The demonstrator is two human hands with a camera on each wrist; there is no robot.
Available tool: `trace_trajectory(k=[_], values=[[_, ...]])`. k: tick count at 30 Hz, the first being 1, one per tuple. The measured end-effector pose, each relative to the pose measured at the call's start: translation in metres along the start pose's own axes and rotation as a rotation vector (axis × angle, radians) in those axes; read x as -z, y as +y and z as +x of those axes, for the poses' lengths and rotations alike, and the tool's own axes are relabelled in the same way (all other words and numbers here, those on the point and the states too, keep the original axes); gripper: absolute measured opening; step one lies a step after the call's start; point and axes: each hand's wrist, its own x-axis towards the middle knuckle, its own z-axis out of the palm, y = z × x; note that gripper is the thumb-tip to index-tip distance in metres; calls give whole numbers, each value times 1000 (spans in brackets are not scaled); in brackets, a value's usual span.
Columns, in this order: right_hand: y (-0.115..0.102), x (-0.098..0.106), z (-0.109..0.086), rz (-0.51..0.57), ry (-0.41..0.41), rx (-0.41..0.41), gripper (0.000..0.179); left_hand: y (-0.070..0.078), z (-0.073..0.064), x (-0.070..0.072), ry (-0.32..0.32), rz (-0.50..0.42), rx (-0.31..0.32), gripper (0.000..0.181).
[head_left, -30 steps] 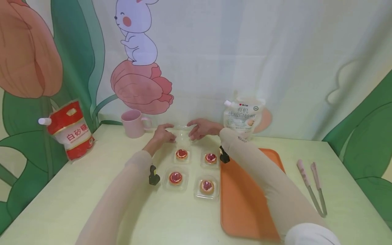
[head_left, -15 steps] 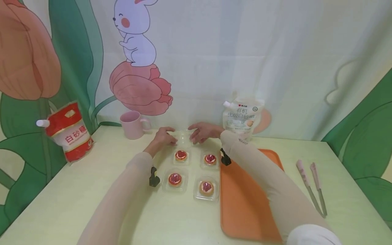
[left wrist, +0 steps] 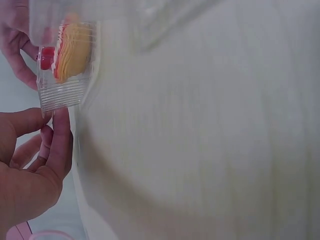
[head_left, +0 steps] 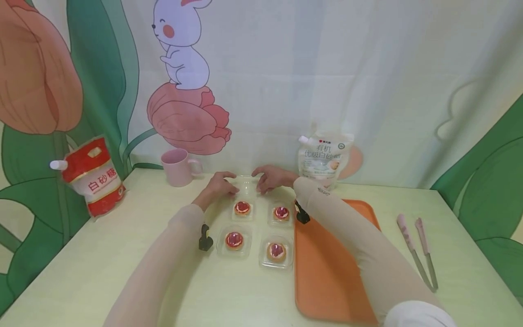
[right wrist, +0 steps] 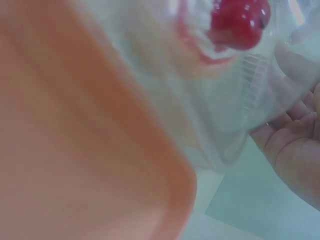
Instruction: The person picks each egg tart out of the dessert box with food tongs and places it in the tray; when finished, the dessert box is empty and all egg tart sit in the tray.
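Note:
At the back middle of the table in the head view, my left hand (head_left: pixel 220 185) and right hand (head_left: pixel 273 178) hold the two sides of a clear plastic lid (head_left: pixel 246 187). Right in front of it sits a small tart (head_left: pixel 242 208) with a red topping, in its clear box. The left wrist view shows the left thumb and fingertips (left wrist: pixel 61 125) pinching a clear edge beside a ribbed wall. In the right wrist view, curled fingers of the right hand (right wrist: pixel 295 140) lie partly behind clear plastic. Three more boxed tarts stand nearby, including the front left tart (head_left: pixel 234 240).
An orange tray (head_left: pixel 327 290) lies under the right forearm. Tongs with pink handles (head_left: pixel 425 254) lie at the right. A pink mug (head_left: pixel 177 168) and a red sugar bag (head_left: pixel 95 177) stand at the left, and a white sugar pouch (head_left: pixel 324 159) stands behind the right wrist.
Both hands and the lid between them have come slightly lower and nearer, toward the back left tart. The other boxes, the tray and the tongs stay in place.

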Motion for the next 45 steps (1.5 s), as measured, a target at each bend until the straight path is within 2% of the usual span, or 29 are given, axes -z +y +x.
trace_trajectory(k=[6, 10, 16, 19, 23, 26, 29, 32, 37, 42, 45], values=[[3, 3, -5, 13, -15, -14, 62, 0, -1, -1, -14, -7, -14, 56], [4, 9, -8, 17, -8, -38, 67, 4, -1, 0, -20, -18, -1, 56], [2, 21, -24, 4, 56, -30, 69, 13, -5, 4, -23, -84, -6, 57], [2, 25, -34, -20, 91, -29, 66, 14, -7, 5, -5, -75, -22, 57], [2, 28, -47, -46, 126, -33, 63, 16, -14, 9, 58, 37, -73, 56], [1, 29, -59, -77, 158, -19, 62, 20, -19, 13, 128, 124, -150, 54], [0, 27, -74, -125, 207, 9, 60, 26, -26, 13, 160, 149, -247, 51], [0, 22, -89, -170, 250, 43, 60, 30, -35, 9, 132, 142, -329, 49], [4, 11, -114, -163, 300, 70, 59, 35, -51, -4, 31, 167, -461, 48], [4, 0, -134, -139, 328, 67, 59, 39, -59, -20, -68, 147, -484, 47], [6, -8, -142, -162, 335, 90, 61, 40, -62, -29, -127, 155, -495, 46]])
